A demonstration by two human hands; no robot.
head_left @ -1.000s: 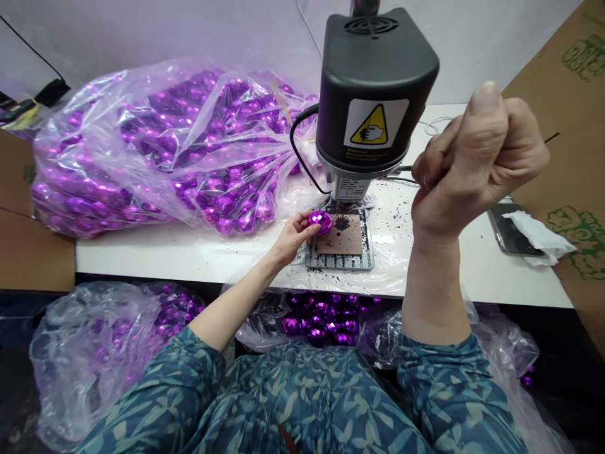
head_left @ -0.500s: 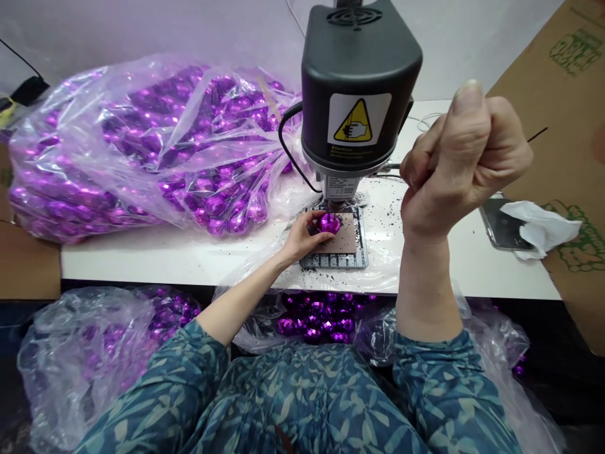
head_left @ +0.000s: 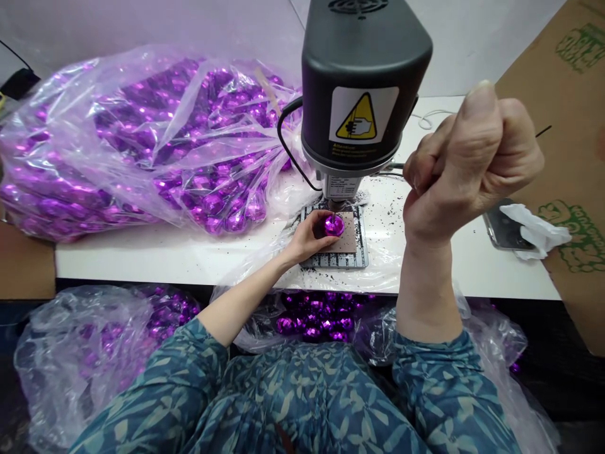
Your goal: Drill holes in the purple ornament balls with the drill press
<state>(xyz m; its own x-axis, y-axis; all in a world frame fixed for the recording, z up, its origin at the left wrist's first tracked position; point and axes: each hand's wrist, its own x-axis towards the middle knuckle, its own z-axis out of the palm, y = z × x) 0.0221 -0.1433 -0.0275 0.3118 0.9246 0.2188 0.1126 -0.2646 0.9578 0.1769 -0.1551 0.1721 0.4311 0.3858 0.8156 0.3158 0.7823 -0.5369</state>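
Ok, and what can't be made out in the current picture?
- Head view: what the right hand closes around, hidden by its own fingers.
- Head view: whether the bit has entered the purple ball, too small.
- Head view: top of the black machine, cut off by the upper edge.
- Head view: part of the phone, under white tissue.

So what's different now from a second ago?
The left hand has carried the purple ball rightward, from the left edge of the brown board to under the black machine head. Nothing was let go. The right hand stays closed at the lever.
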